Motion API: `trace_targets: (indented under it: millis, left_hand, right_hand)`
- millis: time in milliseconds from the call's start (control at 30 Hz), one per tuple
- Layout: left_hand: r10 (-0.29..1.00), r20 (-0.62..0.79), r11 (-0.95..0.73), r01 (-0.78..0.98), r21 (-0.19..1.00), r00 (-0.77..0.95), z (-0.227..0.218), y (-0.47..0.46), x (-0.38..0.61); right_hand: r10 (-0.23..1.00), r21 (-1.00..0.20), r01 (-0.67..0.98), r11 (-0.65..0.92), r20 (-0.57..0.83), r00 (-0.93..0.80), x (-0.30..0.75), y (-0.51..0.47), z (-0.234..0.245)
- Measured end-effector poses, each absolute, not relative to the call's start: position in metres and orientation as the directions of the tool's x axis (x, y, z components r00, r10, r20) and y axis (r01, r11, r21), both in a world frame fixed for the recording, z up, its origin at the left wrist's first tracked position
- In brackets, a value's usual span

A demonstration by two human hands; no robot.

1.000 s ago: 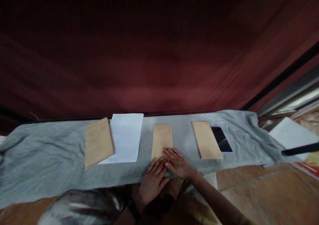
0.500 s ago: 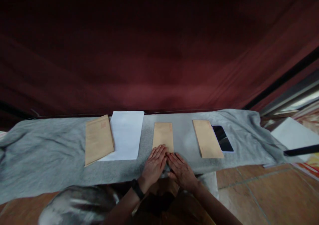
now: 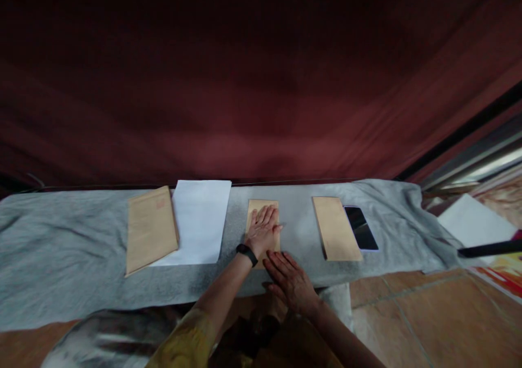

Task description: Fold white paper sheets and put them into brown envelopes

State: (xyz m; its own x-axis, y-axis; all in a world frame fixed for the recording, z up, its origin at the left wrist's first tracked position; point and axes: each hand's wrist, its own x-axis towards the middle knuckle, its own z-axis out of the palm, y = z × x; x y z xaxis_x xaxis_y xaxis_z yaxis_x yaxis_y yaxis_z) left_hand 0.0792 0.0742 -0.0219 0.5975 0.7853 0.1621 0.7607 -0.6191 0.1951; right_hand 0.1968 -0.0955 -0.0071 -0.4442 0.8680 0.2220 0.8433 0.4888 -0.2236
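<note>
A small brown envelope (image 3: 252, 207) lies on the grey cloth straight in front of me. Flat on its middle and upper part rests my left hand (image 3: 263, 228), fingers spread, covering much of it; a black band circles that wrist. My right hand (image 3: 291, 281) lies with fingers stretched out by the envelope's near right corner, its fingertips at the edge. Neither hand grips anything. To the right sit more brown envelopes (image 3: 336, 229), seemingly a stack, beside a dark-screened phone (image 3: 361, 228).
On the left, white paper sheets (image 3: 202, 221) lie partly under larger brown envelopes (image 3: 150, 226). Grey cloth (image 3: 73, 248) covers the long narrow surface, with a dark red curtain (image 3: 261, 112) behind it. Tiled floor (image 3: 440, 313) and a white board-like item (image 3: 477, 224) show at right.
My left hand has slid forward from the envelope's near end to its upper part. My right hand stays near the close edge, and the view has shifted slightly.
</note>
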Motion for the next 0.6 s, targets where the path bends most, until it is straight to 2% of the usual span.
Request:
trace_targets:
  millis: [333,600]
  left_hand:
    - [0.848,0.206,-0.524,0.831,0.185,0.489,-0.031,0.079,0.077]
    - [0.81,0.268,-0.563,0.818,0.113,0.521,-0.028,0.039,0.038]
  right_hand:
    - [0.877,-0.232,0.853,0.467,0.242,-0.415,0.194,-0.096,-0.008]
    - [0.873,-0.207,0.861,0.464,0.274,-0.404,0.194,-0.098,-0.019]
